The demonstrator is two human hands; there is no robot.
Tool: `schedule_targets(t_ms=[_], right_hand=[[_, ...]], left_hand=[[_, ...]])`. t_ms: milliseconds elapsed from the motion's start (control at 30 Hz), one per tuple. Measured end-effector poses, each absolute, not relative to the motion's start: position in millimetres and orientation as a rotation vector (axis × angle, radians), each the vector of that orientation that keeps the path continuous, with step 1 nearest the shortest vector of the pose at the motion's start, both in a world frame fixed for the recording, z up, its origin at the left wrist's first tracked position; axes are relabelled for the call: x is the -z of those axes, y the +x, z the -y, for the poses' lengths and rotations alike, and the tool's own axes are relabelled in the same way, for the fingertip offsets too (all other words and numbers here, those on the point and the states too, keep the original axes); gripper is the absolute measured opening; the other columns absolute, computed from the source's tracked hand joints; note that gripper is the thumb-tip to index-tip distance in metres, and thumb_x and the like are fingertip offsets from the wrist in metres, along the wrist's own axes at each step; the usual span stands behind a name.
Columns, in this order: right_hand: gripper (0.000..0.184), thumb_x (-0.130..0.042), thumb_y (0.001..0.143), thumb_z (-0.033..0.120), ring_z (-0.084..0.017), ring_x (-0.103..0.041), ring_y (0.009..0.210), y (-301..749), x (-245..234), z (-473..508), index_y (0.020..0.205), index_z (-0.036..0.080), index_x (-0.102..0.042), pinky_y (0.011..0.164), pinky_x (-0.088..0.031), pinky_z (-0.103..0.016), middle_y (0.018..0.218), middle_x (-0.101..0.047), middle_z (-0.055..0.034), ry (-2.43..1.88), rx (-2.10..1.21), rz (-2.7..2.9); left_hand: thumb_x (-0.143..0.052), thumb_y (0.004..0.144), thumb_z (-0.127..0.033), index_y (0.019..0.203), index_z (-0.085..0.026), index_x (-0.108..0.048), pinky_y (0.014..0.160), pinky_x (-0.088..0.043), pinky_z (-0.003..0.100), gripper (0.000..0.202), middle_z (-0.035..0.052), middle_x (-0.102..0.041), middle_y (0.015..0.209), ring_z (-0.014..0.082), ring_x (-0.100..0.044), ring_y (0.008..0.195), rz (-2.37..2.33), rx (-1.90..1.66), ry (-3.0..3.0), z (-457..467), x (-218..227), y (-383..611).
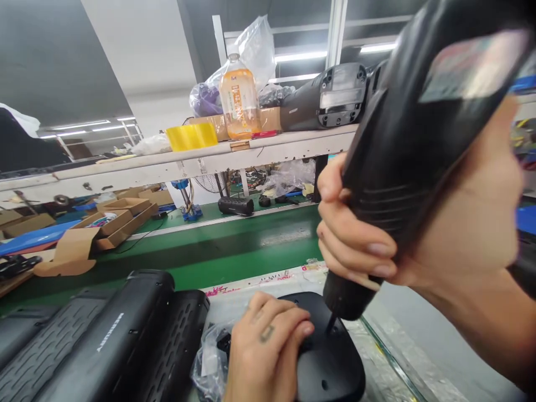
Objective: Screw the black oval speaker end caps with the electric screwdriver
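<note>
Green conveyor belt [234, 251] runs across the bench, with a white shelf [180, 164] behind it. On the shelf: a black speaker housing [324, 97], an orange-labelled plastic bottle [239, 97] and a yellow tape roll [191, 136]. Cardboard trays [113, 223] sit on the far left of the belt. Black ribbed speaker bodies [104, 340] lie side by side at lower left, just beside the left hand.

Right hand [352, 234] clenched around the grip of a large black electric screwdriver [402, 167], held tilted, nose down, close to the camera. Its thin metal bit [330, 324] points down into a black plastic end cap [330, 363], the tip touching the cap's top face; can't tell if a screw is there.

The cap lies flat on the bench, directly under the bit. Left hand [268, 349] is on it, fingers curled over and pressing it down, just beside the bit. A clear plastic bag [209, 357] is bunched under the left hand, against the cap's edge.
</note>
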State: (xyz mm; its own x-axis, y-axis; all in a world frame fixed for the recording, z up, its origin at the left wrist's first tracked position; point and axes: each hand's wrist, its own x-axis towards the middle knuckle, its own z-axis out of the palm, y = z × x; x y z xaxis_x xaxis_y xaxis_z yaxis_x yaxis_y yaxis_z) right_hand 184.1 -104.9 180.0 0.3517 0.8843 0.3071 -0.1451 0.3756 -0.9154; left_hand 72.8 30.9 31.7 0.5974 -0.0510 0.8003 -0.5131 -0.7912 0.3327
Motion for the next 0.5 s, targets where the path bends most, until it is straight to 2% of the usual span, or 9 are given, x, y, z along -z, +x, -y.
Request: schedule_targets(t_ms=[100, 200, 267, 333, 400, 433, 500], right_hand=[[0.11, 0.03, 0.073, 0.091, -0.01, -0.041, 0.035, 172, -195, 102, 0.069, 0.018, -0.052, 0.04, -0.038, -0.02, 0.045, -0.04, 0.0018, -0.85, -0.761, 1.052], [0.1, 0.031, 0.067, 0.091, -0.01, -0.039, 0.032, 164, -205, 96, 0.059, 0.018, -0.037, 0.04, -0.034, -0.018, 0.041, -0.035, 0.0007, -0.85, -0.875, 1.066], [0.1, 0.031, 0.063, 0.094, -0.009, -0.036, 0.031, 163, -205, 90, 0.06, 0.018, -0.034, 0.039, -0.032, -0.018, 0.04, -0.031, 0.0008, -0.813, -0.975, 1.072], [0.099, 0.016, 0.07, 0.1, -0.01, -0.038, 0.034, 165, -200, 84, 0.064, 0.017, -0.037, 0.041, -0.035, -0.02, 0.043, -0.033, 0.0005, -0.716, -1.036, 1.124], [0.087, -0.016, 0.081, 0.098, -0.011, -0.042, 0.039, 168, -193, 79, 0.073, 0.015, -0.041, 0.043, -0.038, -0.02, 0.048, -0.037, 0.0008, -0.6, -1.056, 1.202], [0.078, -0.013, 0.091, 0.083, -0.008, -0.047, 0.043, 170, -189, 76, 0.078, 0.013, -0.044, 0.052, -0.041, -0.018, 0.053, -0.037, 0.002, -0.557, -1.038, 1.262], [0.084, 0.013, 0.092, 0.067, -0.006, -0.051, 0.049, 172, -185, 72, 0.09, 0.009, -0.047, 0.059, -0.046, -0.024, 0.063, -0.036, 0.0035, -0.414, -0.998, 1.361]], left_hand=[[-0.056, 0.095, -0.003, 0.099, -0.016, -0.062, 0.068, -0.052, 0.028, 0.016, 0.0034, -0.073, 0.089, 0.0162, -0.059, 0.077, 0.456, -1.153, 2.335, -32, -29, 70], [-0.055, 0.097, -0.004, 0.097, -0.017, -0.061, 0.069, -0.051, 0.026, 0.014, 0.0021, -0.073, 0.089, 0.015, -0.06, 0.078, 0.456, -1.026, 2.372, -39, -35, 59], [-0.054, 0.1, -0.01, 0.098, -0.018, -0.062, 0.072, -0.052, 0.025, 0.011, 0.0015, -0.074, 0.09, 0.0146, -0.062, 0.08, 0.478, -0.89, 2.347, -43, -38, 51], [-0.053, 0.103, -0.017, 0.096, -0.017, -0.063, 0.075, -0.052, 0.024, 0.012, 0.0014, -0.074, 0.089, 0.0141, -0.065, 0.081, 0.492, -0.798, 2.294, -46, -38, 44], [-0.053, 0.104, -0.024, 0.093, -0.016, -0.065, 0.075, -0.052, 0.023, 0.017, 0.0017, -0.074, 0.086, 0.0136, -0.066, 0.08, 0.503, -0.769, 2.24, -47, -36, 39], [-0.053, 0.104, -0.024, 0.091, -0.016, -0.065, 0.074, -0.052, 0.022, 0.02, 0.002, -0.074, 0.085, 0.0133, -0.066, 0.08, 0.484, -0.763, 2.213, -48, -34, 37], [-0.054, 0.104, -0.023, 0.088, -0.016, -0.066, 0.072, -0.052, 0.021, 0.021, 0.0019, -0.074, 0.083, 0.0129, -0.066, 0.077, 0.435, -0.791, 2.152, -49, -30, 34]])
